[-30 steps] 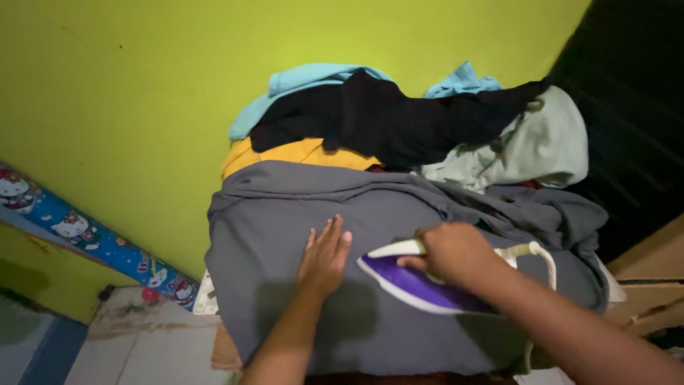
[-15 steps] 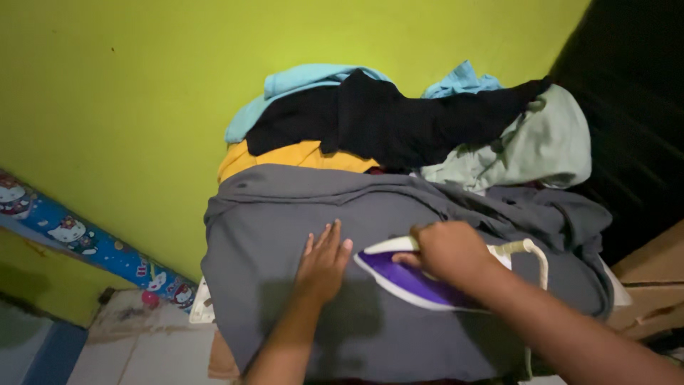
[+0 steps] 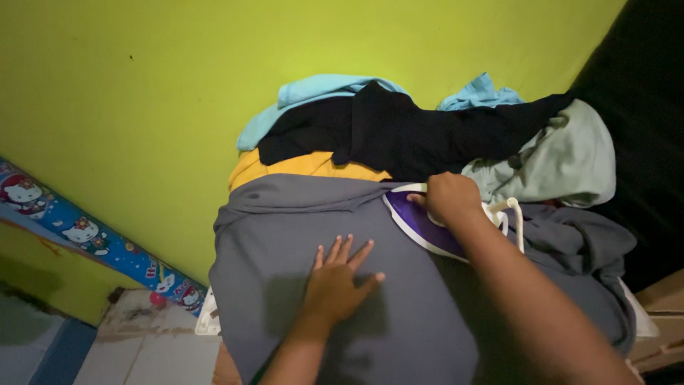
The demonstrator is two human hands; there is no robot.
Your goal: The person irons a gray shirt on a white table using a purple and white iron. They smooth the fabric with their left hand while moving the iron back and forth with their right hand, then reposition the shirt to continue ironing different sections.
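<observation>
Right hand (image 3: 450, 197) gripping purple-and-white steam iron (image 3: 427, 227), far-right of left hand (image 3: 338, 281) spread flat on grey cloth garment (image 3: 285, 235).

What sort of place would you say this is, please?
Probably a room in a home, used for ironing: a purple iron runs over a grey garment, a pile of clothes waits behind, and the lime-green wall has a cartoon border strip.

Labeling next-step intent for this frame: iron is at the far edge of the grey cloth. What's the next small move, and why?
Probably draw the iron back toward the body across the grey cloth. The right hand has it at the cloth's far edge, against the pile of clothes, so little cloth lies ahead. The left hand lies flat on the nearer part.
</observation>
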